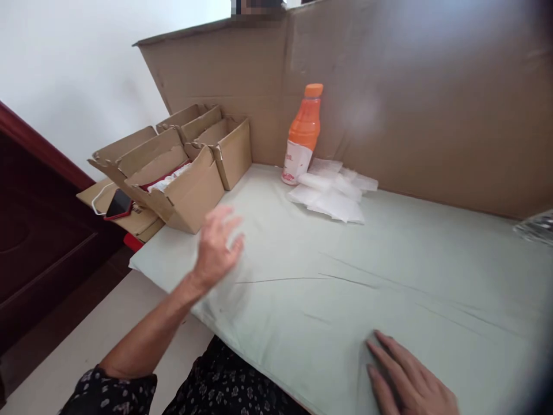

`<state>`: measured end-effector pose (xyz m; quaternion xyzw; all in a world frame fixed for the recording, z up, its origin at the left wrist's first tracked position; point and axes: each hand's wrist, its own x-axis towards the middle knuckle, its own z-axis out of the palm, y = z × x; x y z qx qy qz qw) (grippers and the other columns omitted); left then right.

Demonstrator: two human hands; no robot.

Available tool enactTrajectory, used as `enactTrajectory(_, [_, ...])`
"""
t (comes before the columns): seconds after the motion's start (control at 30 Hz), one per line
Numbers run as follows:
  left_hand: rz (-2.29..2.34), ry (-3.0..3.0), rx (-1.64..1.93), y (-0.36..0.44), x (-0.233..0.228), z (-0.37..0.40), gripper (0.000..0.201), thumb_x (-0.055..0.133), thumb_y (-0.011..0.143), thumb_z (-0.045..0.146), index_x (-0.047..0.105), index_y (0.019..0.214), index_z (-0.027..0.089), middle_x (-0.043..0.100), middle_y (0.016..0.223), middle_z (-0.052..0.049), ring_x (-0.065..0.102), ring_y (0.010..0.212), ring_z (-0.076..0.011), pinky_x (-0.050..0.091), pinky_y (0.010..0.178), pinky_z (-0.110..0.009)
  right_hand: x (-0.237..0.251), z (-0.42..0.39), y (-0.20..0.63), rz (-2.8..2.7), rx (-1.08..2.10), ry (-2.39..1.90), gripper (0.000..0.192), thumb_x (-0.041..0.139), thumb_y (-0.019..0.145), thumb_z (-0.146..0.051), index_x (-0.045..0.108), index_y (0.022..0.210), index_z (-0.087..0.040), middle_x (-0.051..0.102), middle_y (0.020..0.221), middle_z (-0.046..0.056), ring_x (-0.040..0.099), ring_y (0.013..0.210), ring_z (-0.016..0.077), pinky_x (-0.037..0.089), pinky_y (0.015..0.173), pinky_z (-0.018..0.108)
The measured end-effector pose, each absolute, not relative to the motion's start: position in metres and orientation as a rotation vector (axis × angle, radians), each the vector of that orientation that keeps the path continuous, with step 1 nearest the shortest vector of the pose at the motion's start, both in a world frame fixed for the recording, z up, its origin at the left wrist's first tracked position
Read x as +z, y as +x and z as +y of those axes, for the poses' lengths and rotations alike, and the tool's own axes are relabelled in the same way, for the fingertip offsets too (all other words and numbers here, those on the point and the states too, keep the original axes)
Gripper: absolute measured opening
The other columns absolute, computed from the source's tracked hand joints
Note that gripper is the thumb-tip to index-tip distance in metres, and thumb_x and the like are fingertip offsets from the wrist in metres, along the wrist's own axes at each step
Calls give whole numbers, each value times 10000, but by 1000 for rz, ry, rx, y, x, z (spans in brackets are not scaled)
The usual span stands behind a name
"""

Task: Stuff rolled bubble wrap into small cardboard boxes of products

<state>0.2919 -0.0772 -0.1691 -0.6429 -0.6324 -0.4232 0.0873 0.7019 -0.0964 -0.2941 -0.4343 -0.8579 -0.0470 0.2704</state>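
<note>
Left hand up in the air over the left edge of the pale green pad, fingers loosely spread, a bit blurry, holding nothing. Just past it, at the pad's far left corner, an open cardboard box with white and red stuff inside, too small to tell what. More open cardboard boxes right behind that one, touching it. Right hand flat on the pad near the near edge, fingers close together and stretched out, palm down, holding nothing. An orange bottle with an orange cap standing up straight at the far edge of the pad, against the tall cardboard wall. A heap of small white bags lying just beside the bottle, touching its bottom, well apart from both hands. A phone in a red case resting on a flat bit of cardboard off the left side of the pad, next to the boxes. Something clear and shiny peeking in at the right edge, too cut off to tell what. Dark flowery sleeve on the left arm at the bottom.
</note>
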Motion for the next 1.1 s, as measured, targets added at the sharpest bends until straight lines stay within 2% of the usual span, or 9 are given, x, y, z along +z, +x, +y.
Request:
enactTrajectory(0.13, [-1950,-1437,-997,202,-123,-66,525,655,803,219,612,1323,155,566,1417,-179,423,1406,-380,262,1195,-579,-288,-86,659,-2388,-233,-1074,338,450,975,-323,634,1237,-215,699,1277,123,679,1104,328,513,811,456])
enactTrajectory(0.33, [-2053,-1560,-896,166,-128,-52,467,481,822,117,637,1262,145,735,1037,-124,674,1017,-298,462,1008,-493,-287,-86,658,-2398,-294,-1044,341,428,996,-337,632,1226,-190,696,1274,123,675,1104,302,502,818,418])
enactTrajectory(0.5, [-1695,-1819,-1053,204,-137,-90,395,489,883,89,646,1228,201,739,1054,-66,669,1071,-237,492,1031,-423,-284,-88,659,-2423,-338,-1031,345,404,1016,-337,618,1236,-178,688,1272,129,664,1106,296,501,831,413])
enactTrajectory(0.6, [-1547,-2049,-1146,230,-133,-138,459,542,870,29,624,1267,243,738,1082,-43,666,1116,-220,508,1046,-417,-285,-87,659,-2426,-310,-1032,338,404,1019,-342,614,1230,-184,684,1271,132,664,1097,302,501,829,422])
enactTrajectory(0.73, [-1522,-2081,-1428,249,-136,-193,602,625,796,22,606,1351,256,733,1136,-59,654,1182,-291,498,1068,-539,-280,-88,657,-2388,-172,-1076,342,457,1003,-395,595,1258,-215,668,1292,127,660,1106,309,507,845,439])
enactTrajectory(0.87, [-1586,-1790,-1875,251,-168,-215,796,723,742,166,482,1490,287,604,1405,-73,549,1335,-303,394,1180,-529,-258,-96,641,-2397,131,-1019,519,505,980,-443,463,1448,-222,599,1401,141,611,1215,305,529,912,427])
enactTrajectory(0.93, [-1870,-1757,-1926,250,-193,-219,854,743,766,245,387,1541,306,551,1473,-92,542,1351,-303,440,1145,-496,-245,-103,629,-2422,329,-972,638,523,968,-464,362,1538,-226,541,1472,145,566,1284,307,533,956,422])
enactTrajectory(1.0, [-2240,-1794,-1785,247,-217,-219,762,757,775,375,475,1473,257,630,1363,-137,639,1217,-330,563,988,-467,-238,-110,617,-2438,507,-934,753,564,942,-496,289,1585,-217,488,1522,158,532,1325,319,528,1001,437])
enactTrajectory(1.1, [-2531,-1959,-1547,242,-242,-206,506,757,711,561,705,1056,195,743,902,-111,720,835,-330,629,699,-427,-239,-115,607,-2438,646,-933,849,604,921,-506,221,1615,-202,448,1552,177,506,1359,335,516,1045,475])
